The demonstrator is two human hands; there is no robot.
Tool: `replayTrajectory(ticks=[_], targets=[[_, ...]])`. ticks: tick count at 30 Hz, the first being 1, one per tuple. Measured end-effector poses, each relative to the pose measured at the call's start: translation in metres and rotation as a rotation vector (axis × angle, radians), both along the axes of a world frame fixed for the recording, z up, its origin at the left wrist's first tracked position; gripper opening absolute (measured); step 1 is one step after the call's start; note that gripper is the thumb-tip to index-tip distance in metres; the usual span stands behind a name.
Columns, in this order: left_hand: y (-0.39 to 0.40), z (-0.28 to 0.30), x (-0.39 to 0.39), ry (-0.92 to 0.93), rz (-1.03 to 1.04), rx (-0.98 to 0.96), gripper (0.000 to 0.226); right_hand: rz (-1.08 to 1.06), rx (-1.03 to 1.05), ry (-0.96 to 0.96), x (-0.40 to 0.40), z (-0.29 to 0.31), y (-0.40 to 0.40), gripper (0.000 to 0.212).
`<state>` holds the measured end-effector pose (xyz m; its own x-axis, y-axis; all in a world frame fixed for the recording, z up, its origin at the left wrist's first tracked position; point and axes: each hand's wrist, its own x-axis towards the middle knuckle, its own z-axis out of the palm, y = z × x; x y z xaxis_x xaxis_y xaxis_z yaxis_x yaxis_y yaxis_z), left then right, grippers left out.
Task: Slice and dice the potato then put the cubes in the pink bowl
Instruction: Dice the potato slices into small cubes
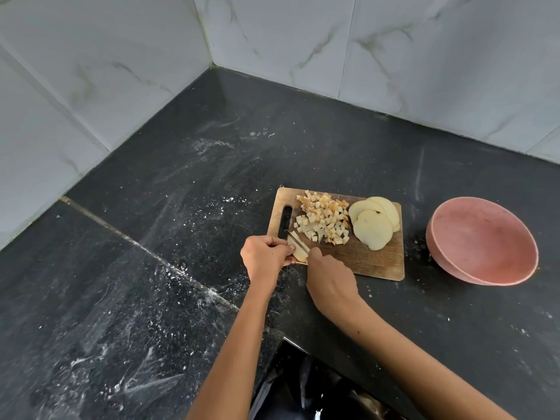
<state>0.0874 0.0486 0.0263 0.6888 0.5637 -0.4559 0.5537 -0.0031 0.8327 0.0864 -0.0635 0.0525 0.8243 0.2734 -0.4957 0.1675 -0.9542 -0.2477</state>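
Observation:
A wooden cutting board (pixel 369 262) lies on the black counter. A heap of potato cubes (pixel 325 218) sits on its upper middle, and several round potato slices (pixel 374 224) are stacked at its right end. At the board's near left corner my left hand (pixel 265 257) pinches a potato slice (pixel 300 254) flat against the wood. My right hand (pixel 328 280) grips a knife (pixel 297 241) whose thin blade lies across that slice; the handle is hidden in my fist. The pink bowl (pixel 481 241) stands to the right of the board and holds nothing.
The black stone counter (pixel 181 207) is dusted with white streaks and crumbs. Marble-tiled walls (pixel 303 40) meet in a corner behind it. The counter's front edge runs under my forearms, with a dark shiny thing (pixel 318 389) below it.

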Motion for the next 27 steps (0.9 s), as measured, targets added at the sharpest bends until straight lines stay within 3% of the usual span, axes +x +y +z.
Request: replayTrajectory(ticks=[6, 12, 15, 19, 27], targets=[[-0.002, -0.001, 0.001, 0.006, 0.048, -0.017, 0.019, -0.031, -0.062, 0.114, -0.014, -0.003, -0.023, 0.025], [-0.003, -0.002, 0.000, -0.003, 0.054, -0.017, 0.018, -0.029, -0.020, 0.167, -0.036, -0.003, -0.055, 0.001], [-0.002, -0.003, 0.000, -0.008, 0.044, -0.012, 0.014, -0.093, 0.073, 0.197, -0.034, -0.005, -0.066, 0.021], [-0.001, -0.003, -0.004, -0.026, 0.010, -0.002, 0.006, -0.174, 0.307, 0.291, -0.027, 0.005, -0.078, 0.031], [-0.003, 0.000, -0.010, -0.033, -0.003, 0.007, 0.016, -0.112, 0.323, 0.063, -0.010, 0.005, -0.048, 0.032]])
